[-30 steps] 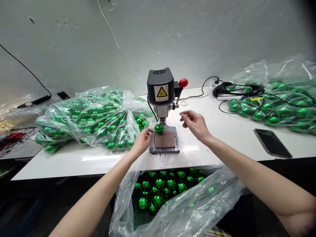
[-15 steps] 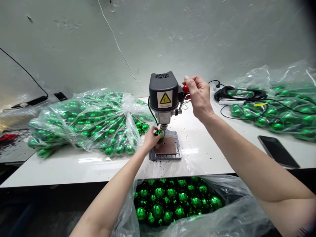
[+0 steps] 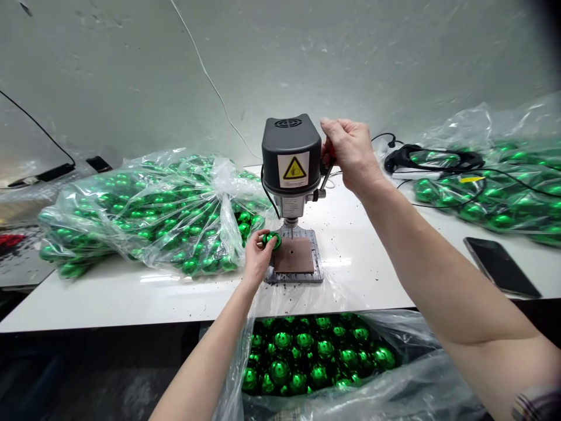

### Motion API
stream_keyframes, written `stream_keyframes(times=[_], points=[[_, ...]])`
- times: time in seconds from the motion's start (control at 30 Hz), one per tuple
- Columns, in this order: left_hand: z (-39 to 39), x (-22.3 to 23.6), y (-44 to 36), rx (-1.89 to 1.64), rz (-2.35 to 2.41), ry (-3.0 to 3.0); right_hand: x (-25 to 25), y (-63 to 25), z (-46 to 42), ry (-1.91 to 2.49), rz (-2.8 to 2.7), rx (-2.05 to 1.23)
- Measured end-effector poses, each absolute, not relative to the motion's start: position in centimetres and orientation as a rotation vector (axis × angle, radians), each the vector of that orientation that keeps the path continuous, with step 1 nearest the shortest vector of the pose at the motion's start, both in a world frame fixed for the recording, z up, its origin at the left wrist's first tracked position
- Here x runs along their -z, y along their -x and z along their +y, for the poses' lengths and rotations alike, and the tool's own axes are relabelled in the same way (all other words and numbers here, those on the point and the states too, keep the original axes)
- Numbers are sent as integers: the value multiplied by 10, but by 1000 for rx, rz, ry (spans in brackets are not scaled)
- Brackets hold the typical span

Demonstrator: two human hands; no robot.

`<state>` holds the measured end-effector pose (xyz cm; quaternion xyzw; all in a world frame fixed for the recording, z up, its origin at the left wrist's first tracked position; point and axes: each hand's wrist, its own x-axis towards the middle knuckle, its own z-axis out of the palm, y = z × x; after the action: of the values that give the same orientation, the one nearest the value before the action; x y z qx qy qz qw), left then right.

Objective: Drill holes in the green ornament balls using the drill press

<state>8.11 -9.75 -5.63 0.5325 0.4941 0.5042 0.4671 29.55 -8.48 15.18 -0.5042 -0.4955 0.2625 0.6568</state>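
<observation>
A small bench drill press [image 3: 291, 158] with a dark head and a yellow warning label stands mid-table on a grey base with a brown pad [image 3: 293, 263]. My left hand [image 3: 258, 254] pinches a shiny green ball [image 3: 272, 239] at the left edge of the base, a little left of the drill spindle. My right hand [image 3: 350, 152] is closed round the lever's red knob at the right side of the drill head; the knob is almost hidden by my fingers.
A clear bag of green balls [image 3: 149, 213] lies left on the white table [image 3: 377, 257]. Another bag [image 3: 504, 181] with black cables lies at the right. A dark phone [image 3: 499, 266] is near the right edge. An open bag of balls [image 3: 315, 356] sits below the table front.
My right hand rose from above the table to the red knob and gripped it. My left hand drew the green ball from under the spindle a little to the left.
</observation>
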Motion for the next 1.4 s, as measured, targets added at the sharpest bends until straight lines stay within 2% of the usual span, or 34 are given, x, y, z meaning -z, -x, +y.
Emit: stream_keyframes(times=[0.2,0.47,0.77,1.13,1.4], points=[[-90,61,-71,-1259,1197,-1286,-152,-297,-86,1041,-1195,-520],[-100,78,-77,-1141,1017,-1298,-164,-286,-91,1066,-1070,-636],[-97,87,-94,-1083,862,-1382,-158,-290,-81,1059,-1104,-596],[-97,94,-95,-1069,875,-1707,-154,-292,-76,1070,-1131,-516],[-103,95,-101,-1055,908,-1670,-157,-288,-87,1083,-1129,-563]])
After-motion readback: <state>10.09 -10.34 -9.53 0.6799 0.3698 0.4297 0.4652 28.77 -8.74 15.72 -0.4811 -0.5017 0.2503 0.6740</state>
